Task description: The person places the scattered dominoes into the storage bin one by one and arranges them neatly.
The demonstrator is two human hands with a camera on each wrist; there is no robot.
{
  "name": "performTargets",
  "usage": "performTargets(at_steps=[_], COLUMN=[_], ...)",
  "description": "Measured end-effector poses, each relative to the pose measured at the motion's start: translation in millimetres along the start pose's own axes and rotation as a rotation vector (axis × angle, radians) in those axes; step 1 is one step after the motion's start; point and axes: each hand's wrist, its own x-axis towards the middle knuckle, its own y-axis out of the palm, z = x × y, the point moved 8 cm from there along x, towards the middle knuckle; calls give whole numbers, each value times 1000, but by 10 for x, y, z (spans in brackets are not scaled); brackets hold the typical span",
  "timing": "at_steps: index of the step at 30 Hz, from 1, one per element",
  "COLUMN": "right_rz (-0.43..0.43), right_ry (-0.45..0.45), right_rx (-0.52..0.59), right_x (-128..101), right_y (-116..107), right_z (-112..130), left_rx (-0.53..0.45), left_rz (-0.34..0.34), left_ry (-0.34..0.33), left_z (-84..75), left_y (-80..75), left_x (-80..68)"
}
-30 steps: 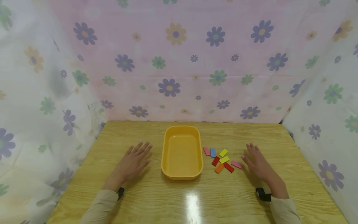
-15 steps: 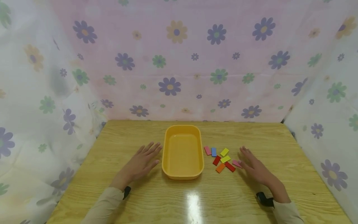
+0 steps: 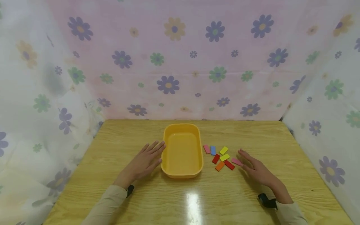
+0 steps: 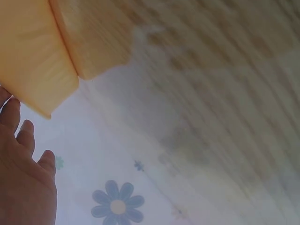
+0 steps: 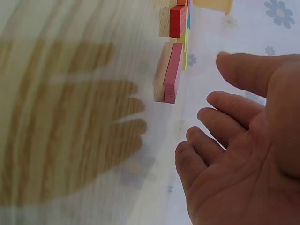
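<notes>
An empty yellow tray (image 3: 182, 150) stands in the middle of the wooden table (image 3: 197, 197). My left hand (image 3: 144, 162) lies flat and open beside its left wall, fingertips near the rim; the tray's edge (image 4: 35, 70) shows in the left wrist view. To the tray's right lie several small coloured blocks (image 3: 220, 156): pink, blue, yellow, red, orange. My right hand (image 3: 254, 168) hovers open just right of them, fingertips next to a pink block (image 3: 236, 161). The right wrist view shows that pink block (image 5: 172, 75) and a red one (image 5: 177, 21) ahead of my fingers (image 5: 225, 112).
Flowered cloth walls (image 3: 174, 62) close the table at the back and on both sides. A bright light reflection (image 3: 192, 203) lies on the near table surface.
Both hands have slid inward: the left toward the tray's left wall, the right toward the pink block at the edge of the cluster.
</notes>
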Motion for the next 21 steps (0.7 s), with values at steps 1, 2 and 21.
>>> performTargets(at_steps=[1, 2, 21], right_rz=[-3, -4, -89], right_ry=[1, 4, 63], right_rx=[0, 3, 165], right_x=[2, 5, 123], right_y=[-2, -1, -84], right_z=[-5, -10, -100], left_rx=[4, 3, -21], left_rz=[0, 0, -5], left_ry=[0, 0, 6], left_z=[3, 5, -68], left_y=[12, 24, 34], left_x=[2, 3, 38])
